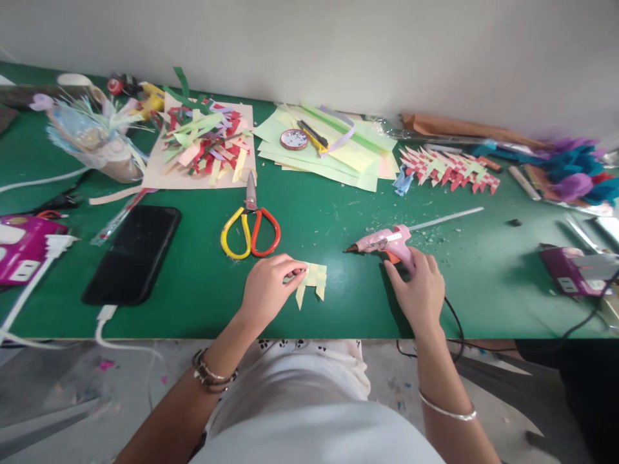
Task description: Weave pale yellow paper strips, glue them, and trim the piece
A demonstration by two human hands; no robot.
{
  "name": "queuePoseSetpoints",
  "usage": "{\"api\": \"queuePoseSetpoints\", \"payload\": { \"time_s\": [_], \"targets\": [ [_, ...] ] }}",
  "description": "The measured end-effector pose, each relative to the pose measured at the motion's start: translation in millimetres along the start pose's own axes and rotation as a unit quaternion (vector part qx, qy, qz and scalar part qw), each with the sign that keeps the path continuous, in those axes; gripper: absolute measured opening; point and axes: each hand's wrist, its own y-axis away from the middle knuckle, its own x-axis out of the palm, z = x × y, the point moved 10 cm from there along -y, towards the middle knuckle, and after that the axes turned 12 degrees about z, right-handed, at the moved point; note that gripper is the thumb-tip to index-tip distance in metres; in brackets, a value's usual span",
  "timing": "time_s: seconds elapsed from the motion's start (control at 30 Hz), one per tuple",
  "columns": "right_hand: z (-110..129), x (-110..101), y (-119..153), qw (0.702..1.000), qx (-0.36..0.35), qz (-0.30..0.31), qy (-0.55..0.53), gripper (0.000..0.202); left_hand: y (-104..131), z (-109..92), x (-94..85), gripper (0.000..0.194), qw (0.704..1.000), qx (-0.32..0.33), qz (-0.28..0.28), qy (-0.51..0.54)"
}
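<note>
Between the thumb and fingers of my left hand (273, 283) is the edge of a small woven paper piece (315, 278), pale yellow and green, with two pointed strips hanging toward me. My right hand (420, 287) is closed around the handle of a pink hot glue gun (384, 241), its nozzle pointing left. A clear glue stick (447, 219) sticks out of the gun's back end. Beyond my left hand lie scissors (250, 222) with one yellow and one red handle, blades pointing away.
Cut paper strips (207, 138) are heaped on a beige sheet. Green sheets (319, 161) carry a utility knife (314, 136) and a round tin (293, 139). Red and white woven paper pieces (447, 169) lie right. A phone (133, 254) is at left, near purple power strips (26, 248).
</note>
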Motion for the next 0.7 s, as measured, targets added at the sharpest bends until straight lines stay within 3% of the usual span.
{"api": "queuePoseSetpoints", "payload": {
  "time_s": [0.1,0.17,0.2,0.27,0.33,0.47,0.7],
  "targets": [
    [12,-17,11,0.997,0.000,-0.060,0.039,0.046,1,0,-1.1,0.011,1.000,-0.004,-0.005,-0.011],
    [37,-24,23,0.995,-0.052,-0.079,0.025,0.042,1,0,-1.4,0.010,1.000,-0.011,-0.003,-0.018],
    [55,-22,30,0.992,-0.108,-0.061,0.004,0.036,0,-1,-1.5,0.010,1.000,-0.014,-0.001,-0.023],
    [96,-5,45,0.970,-0.234,0.033,-0.049,0.027,-1,-4,-1.1,0.010,0.999,-0.016,0.005,-0.047],
    [120,8,59,0.950,-0.290,0.092,-0.076,0.026,-3,-11,-0.6,0.010,0.997,-0.006,0.005,-0.081],
    [131,22,67,0.944,-0.301,0.113,-0.071,0.029,-7,-20,3.7,0.010,0.994,0.012,0.007,-0.105],
    [132,26,68,0.941,-0.312,0.124,-0.042,0.029,-12,-26,10.2,0.010,0.993,0.015,0.008,-0.119]
  ]
}}
